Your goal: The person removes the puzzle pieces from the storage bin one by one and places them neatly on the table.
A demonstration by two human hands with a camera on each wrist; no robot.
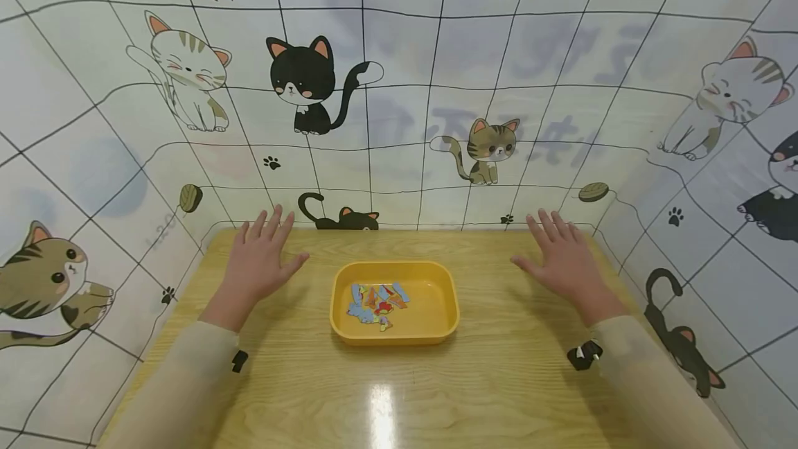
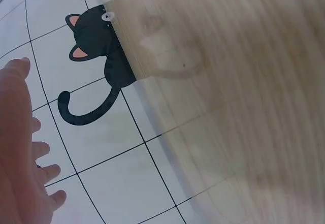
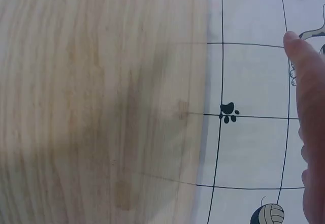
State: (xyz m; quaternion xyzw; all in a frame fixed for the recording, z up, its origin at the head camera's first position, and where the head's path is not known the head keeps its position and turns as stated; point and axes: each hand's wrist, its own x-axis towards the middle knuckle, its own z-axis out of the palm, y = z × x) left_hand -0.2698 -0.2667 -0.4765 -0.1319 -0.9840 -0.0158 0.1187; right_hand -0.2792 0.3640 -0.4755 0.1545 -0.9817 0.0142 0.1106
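Note:
Between my two hands a yellow tray (image 1: 430,303) sits on the wooden table. Small flat pieces (image 1: 377,303) in blue, orange, red and yellow lie heaped in its left half. To the left of the tray my left hand (image 1: 258,258) is held over the table, palm down, fingers spread and nothing in it. My right hand (image 1: 557,262) mirrors it on the other side, fingers extended, also holding nothing. The left wrist view catches the left hand (image 2: 20,148) at its edge, and the right wrist view shows part of the right hand (image 3: 311,107).
The wooden table (image 1: 499,380) ends at a back wall (image 1: 399,116) covered with cat drawings and grid lines. Similar side walls close in at left (image 1: 68,179) and right (image 1: 704,220). A dark band (image 1: 584,355) is at the right wrist.

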